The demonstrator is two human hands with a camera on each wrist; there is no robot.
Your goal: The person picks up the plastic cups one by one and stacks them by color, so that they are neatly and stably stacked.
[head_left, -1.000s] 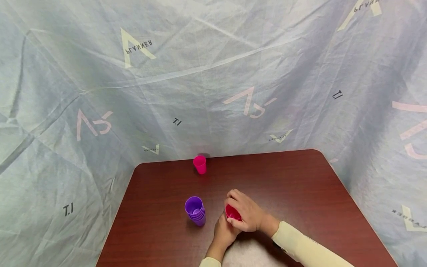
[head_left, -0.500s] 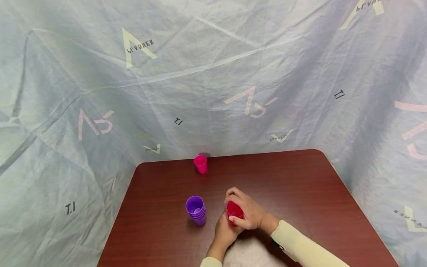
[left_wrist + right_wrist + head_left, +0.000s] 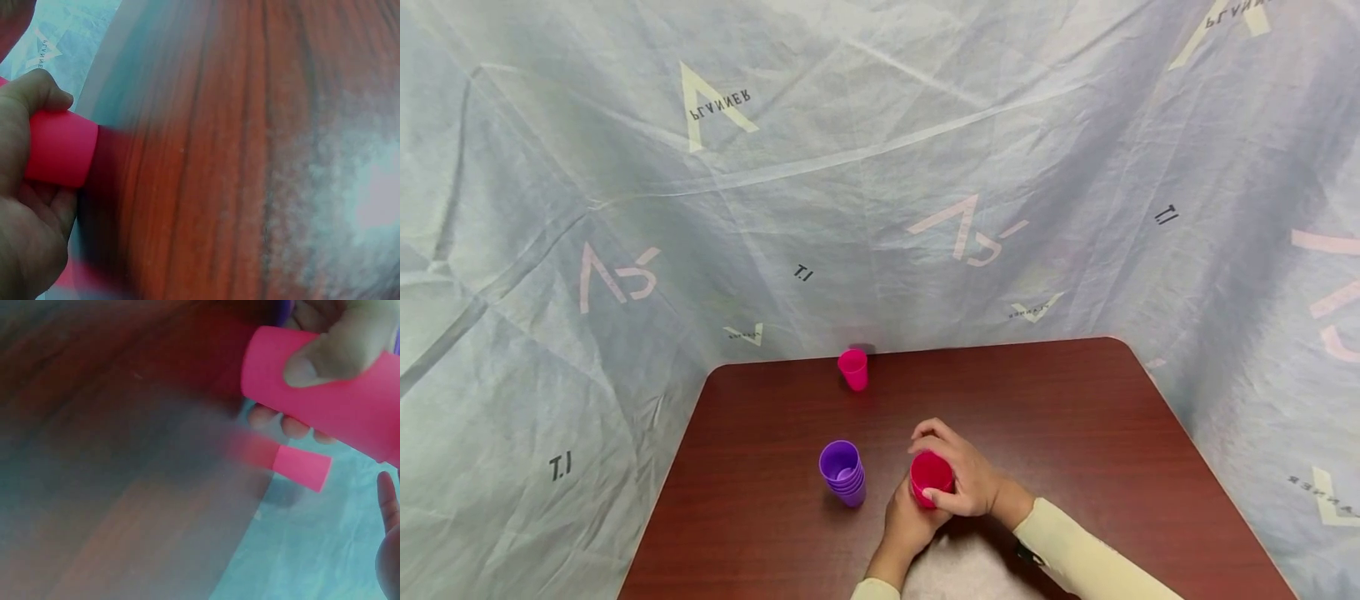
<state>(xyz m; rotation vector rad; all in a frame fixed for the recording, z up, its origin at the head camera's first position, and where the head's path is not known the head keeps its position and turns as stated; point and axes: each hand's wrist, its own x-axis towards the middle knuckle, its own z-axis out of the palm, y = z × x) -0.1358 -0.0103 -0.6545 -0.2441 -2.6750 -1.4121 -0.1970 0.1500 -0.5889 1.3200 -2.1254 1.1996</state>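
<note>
A pink cup [image 3: 929, 473] with its mouth tilted up is between both hands, near the front of the table. My left hand [image 3: 907, 521] wraps round its lower wall, with the thumb along one side and the fingers on the other. My right hand [image 3: 962, 473] curves round its rim from the right, thumb tip over the near edge. A notch near the rim in the right wrist view hints at nested cups, but how many I cannot tell. Left of the hands stands a stack of several purple cups [image 3: 852, 493].
One more pink cup [image 3: 855, 375] stands upright at the back edge of the dark brown table [image 3: 1037, 400]. Grey printed fabric [image 3: 880, 208] hangs behind the table and along its sides.
The cup's mouth shows more fully, and the right hand's fingers have loosened slightly round the rim. The left hand keeps its hold. The purple stack and the far pink cup stand as before.
</note>
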